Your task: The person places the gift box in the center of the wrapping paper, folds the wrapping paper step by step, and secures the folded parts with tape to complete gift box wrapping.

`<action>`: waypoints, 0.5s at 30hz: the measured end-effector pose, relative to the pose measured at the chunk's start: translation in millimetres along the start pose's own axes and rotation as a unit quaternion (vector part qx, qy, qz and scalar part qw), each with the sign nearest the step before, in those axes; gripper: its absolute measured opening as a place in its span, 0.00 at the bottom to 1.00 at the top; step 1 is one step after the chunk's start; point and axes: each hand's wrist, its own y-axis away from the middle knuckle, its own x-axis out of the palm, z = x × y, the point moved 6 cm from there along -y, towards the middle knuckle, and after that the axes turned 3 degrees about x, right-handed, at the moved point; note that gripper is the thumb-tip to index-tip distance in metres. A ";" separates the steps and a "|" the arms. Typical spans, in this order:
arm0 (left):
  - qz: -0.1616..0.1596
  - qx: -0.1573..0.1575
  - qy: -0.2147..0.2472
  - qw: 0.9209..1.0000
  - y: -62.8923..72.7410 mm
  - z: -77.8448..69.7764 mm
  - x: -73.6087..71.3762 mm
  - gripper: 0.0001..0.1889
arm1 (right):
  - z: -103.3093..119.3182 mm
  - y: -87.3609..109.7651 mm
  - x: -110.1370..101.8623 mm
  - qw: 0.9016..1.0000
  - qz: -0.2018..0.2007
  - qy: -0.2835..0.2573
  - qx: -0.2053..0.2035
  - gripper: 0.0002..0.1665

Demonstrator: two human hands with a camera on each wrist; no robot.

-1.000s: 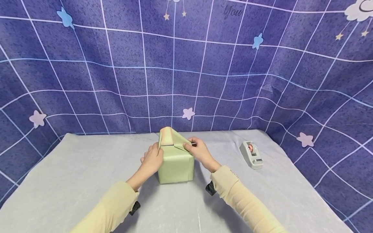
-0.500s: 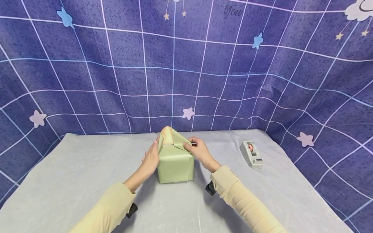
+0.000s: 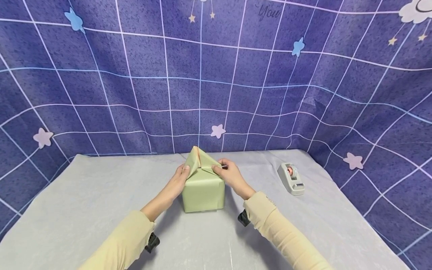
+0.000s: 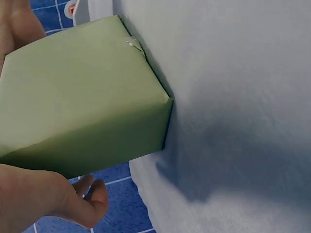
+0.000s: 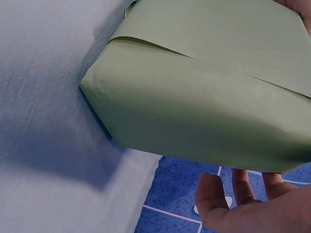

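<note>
A box wrapped in light green paper stands on the table; its top end has folded paper flaps drawn up to a peak. My left hand holds the left flap at the upper left edge, the thumb on top of the paper. On the other side my right hand pinches the right flap between thumb and fingers. A narrow orange-tinted gap shows between the flaps. In the left wrist view, the fingers of my left hand curl beside the box. A long paper seam crosses the box in the right wrist view.
A white tape dispenser with a roll of tape stands to the right of the box. The table has a pale grey cloth. Behind and to the right hangs a blue curtain with a grid and stars.
The left flap has folded inward toward the right, narrowing the orange-tinted opening. My left hand slid off the flap along the box's side, then came back onto it. The right hand has stayed in place.
</note>
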 end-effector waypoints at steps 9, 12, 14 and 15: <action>-0.011 -0.024 0.029 0.999 -3.9 1.8 -4.6 0.32 | 0.1 -0.6 0.6 1.000 0.001 -0.007 -0.002 0.09; -0.023 -0.025 0.025 0.999 -5.2 0.0 -5.6 0.29 | -0.4 -0.8 0.4 1.000 0.002 -0.003 -0.007 0.09; -0.032 -0.023 0.021 0.999 -6.4 -2.1 -6.6 0.28 | -0.6 -1.0 0.4 1.000 0.004 -0.002 -0.011 0.10; -0.036 -0.019 0.020 0.999 -7.1 -3.6 -7.1 0.27 | -0.4 -1.0 0.3 1.000 0.004 -0.001 -0.013 0.10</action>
